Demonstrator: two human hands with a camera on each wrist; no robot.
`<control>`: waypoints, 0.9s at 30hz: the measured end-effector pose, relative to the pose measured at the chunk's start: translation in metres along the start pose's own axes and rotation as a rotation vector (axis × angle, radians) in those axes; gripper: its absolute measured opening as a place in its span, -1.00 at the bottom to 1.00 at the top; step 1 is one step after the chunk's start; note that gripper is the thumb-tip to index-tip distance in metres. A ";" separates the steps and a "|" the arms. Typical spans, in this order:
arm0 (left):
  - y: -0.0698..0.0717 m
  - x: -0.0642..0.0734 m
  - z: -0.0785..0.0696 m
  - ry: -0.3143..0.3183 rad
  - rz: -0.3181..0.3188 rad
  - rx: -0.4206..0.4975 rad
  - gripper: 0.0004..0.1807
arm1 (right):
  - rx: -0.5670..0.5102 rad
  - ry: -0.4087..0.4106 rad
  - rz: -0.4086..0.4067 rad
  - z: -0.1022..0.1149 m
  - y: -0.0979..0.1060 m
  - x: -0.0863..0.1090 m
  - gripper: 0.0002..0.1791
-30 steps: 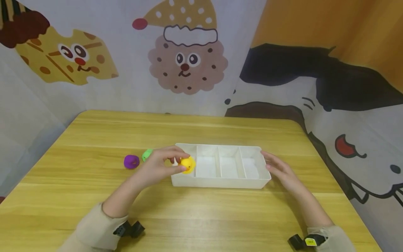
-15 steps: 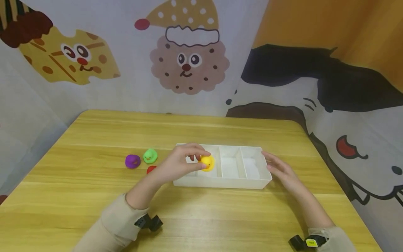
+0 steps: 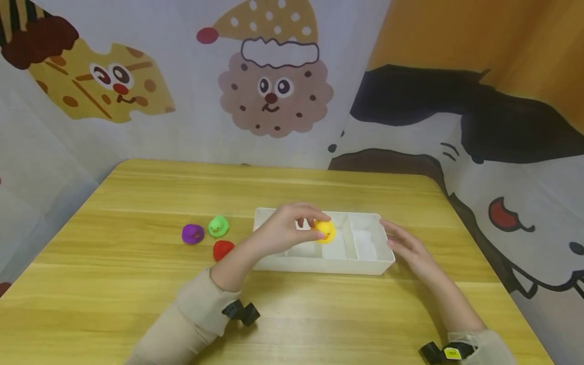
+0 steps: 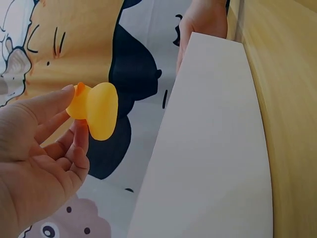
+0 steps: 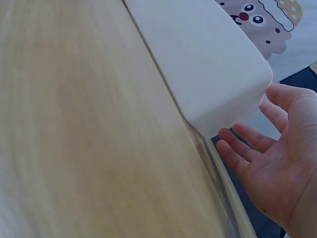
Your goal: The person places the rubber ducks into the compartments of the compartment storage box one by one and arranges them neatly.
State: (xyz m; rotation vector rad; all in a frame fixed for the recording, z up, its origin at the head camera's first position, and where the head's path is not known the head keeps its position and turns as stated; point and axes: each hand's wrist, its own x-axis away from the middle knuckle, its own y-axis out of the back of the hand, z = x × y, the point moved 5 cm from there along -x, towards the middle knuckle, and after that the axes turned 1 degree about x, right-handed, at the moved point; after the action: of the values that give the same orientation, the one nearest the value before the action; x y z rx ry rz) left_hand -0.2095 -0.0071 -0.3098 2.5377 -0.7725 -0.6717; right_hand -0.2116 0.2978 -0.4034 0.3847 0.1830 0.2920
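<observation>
Between thumb and fingertips my left hand [image 3: 287, 230] pinches a yellow rubber duck [image 3: 326, 231]. In the head view the duck overlaps the third compartment of a white divided box [image 3: 319, 265]; the left wrist view shows the duck [image 4: 101, 110] raised above the level of the box's rim. My right hand [image 3: 410, 253] is at the box's right end, its fingers fairly straight. From the right wrist, its thumb and fingertips appear right at the end wall of the box [image 5: 223, 111]. My left hand and forearm cover part of the box's left compartments.
Left of the box lie a purple duck [image 3: 193, 234], a green duck [image 3: 218, 226] and a red toy [image 3: 223, 250] partly behind the left wrist. They rest on a wooden table [image 3: 319, 314]. Behind it hangs a cartoon-printed curtain [image 3: 182, 142].
My left hand has carried the yellow duck rightward, from over the box's left compartment to its third one. The red toy has come into view. The right hand stays at the box's end.
</observation>
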 end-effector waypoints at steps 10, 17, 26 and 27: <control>-0.020 -0.024 0.000 0.036 0.043 0.050 -0.64 | 0.002 0.011 0.004 0.000 0.000 -0.001 -0.46; -0.033 -0.038 0.000 0.014 0.061 0.046 -0.65 | -0.002 -0.017 0.008 0.000 0.000 -0.001 -0.45; -0.049 -0.055 0.001 -0.002 0.074 0.023 -0.65 | 0.028 -0.045 0.013 -0.002 0.000 0.000 -0.44; -0.051 -0.057 0.002 -0.002 0.074 0.024 -0.65 | 0.024 -0.045 0.015 -0.002 0.000 0.000 -0.44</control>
State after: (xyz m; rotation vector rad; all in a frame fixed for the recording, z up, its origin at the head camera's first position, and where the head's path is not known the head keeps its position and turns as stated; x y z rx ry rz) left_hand -0.2316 0.0657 -0.3183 2.5161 -0.8758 -0.6445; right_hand -0.2120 0.2989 -0.4051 0.4159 0.1398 0.2963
